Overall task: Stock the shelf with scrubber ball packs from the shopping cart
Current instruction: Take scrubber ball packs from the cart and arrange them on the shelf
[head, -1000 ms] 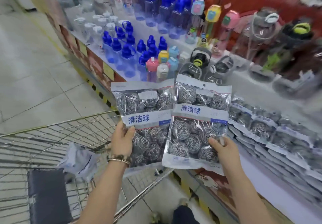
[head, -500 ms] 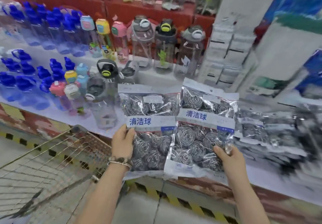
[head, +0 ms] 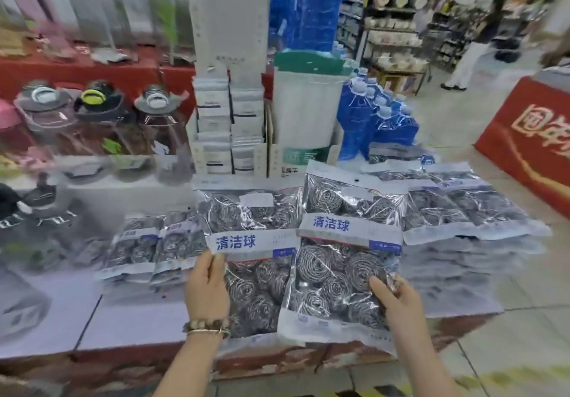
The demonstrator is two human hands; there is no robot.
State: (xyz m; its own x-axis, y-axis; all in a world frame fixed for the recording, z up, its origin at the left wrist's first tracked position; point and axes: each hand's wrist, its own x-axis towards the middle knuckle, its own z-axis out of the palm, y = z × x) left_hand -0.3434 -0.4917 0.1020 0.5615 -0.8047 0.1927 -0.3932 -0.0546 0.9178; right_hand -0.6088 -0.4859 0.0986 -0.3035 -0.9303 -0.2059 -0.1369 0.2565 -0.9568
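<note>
Head: scrubber-ball packs (head: pixel 348 233) in L hand (head: pixel 207 285) + R hand (head: pixel 398 304)

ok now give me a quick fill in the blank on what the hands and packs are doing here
The left hand and the right hand each grip ____ pack.
The beaded bracelet sits on the ____ wrist.
Where the left pack and right pack overlap, the ____ one lies in front.
Their label characters are printed in ____.
Missing words: one; left; right; blue.
</note>
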